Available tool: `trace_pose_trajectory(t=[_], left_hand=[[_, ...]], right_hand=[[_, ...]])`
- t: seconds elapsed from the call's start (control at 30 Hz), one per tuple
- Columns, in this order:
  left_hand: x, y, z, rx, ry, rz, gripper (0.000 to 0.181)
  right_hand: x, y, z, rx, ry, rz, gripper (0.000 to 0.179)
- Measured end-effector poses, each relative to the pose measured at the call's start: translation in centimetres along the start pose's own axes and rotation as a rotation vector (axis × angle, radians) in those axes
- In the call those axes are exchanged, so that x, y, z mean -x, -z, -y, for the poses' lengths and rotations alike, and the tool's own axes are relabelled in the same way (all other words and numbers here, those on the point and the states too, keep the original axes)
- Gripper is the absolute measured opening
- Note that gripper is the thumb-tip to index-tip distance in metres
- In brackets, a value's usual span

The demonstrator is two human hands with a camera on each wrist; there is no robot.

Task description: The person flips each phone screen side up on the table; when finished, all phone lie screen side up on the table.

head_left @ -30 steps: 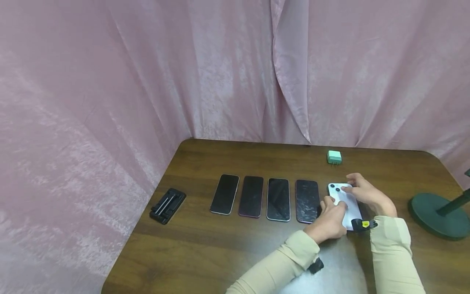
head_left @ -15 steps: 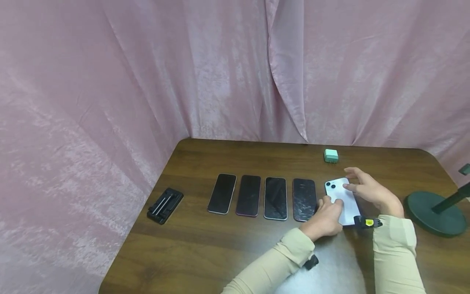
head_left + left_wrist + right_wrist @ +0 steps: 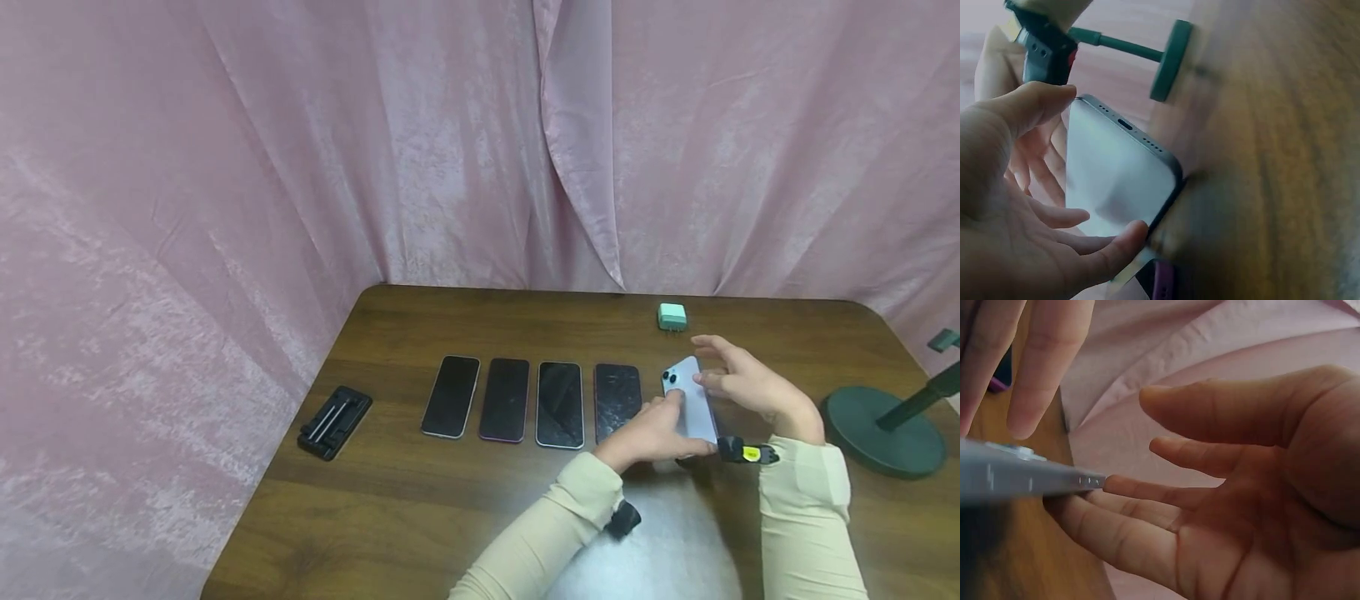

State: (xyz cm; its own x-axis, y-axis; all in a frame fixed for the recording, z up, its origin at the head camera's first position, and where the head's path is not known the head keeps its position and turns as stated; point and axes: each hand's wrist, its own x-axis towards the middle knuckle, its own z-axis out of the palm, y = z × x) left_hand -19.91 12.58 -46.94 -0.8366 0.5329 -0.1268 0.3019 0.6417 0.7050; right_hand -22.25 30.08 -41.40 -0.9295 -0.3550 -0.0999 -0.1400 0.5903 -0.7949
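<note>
A pale blue smartphone (image 3: 693,410), camera side up, is tilted over the table on the right. My left hand (image 3: 647,432) grips it near its lower end. In the left wrist view the thumb is at one corner of the smartphone (image 3: 1119,169) and a finger at the opposite side, with the charging port edge facing the camera. My right hand (image 3: 753,390) is at the far right side. In the right wrist view its extended fingers (image 3: 1122,540) touch and reach under the edge of the smartphone (image 3: 1016,478), while the thumb stands apart.
To the left lie several dark-screened phones in a row, the scratched one (image 3: 617,396) nearest my left hand. A black case with small tools (image 3: 334,422) is at the far left. A mint charger plug (image 3: 672,317) sits behind, and a green stand (image 3: 885,433) stands right.
The smartphone has gone from lying flatter to tilted, its right side raised. My left hand has shifted its grip toward the lower end; the right hand stays at the far side.
</note>
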Motion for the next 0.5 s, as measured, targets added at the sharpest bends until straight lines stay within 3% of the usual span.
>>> trace_pose_trajectory(t=[0.13,0.5], left_hand=[[-0.08,0.66,0.36,0.148,0.019,0.016,0.080],[-0.17,1.00,0.87,0.291,0.061,0.006,0.076]], right_hand=[[-0.10,-0.19,0.44,-0.042,0.012,0.016,0.061],[-0.58,-0.55,-0.35,-0.129,0.044,0.049,0.061]])
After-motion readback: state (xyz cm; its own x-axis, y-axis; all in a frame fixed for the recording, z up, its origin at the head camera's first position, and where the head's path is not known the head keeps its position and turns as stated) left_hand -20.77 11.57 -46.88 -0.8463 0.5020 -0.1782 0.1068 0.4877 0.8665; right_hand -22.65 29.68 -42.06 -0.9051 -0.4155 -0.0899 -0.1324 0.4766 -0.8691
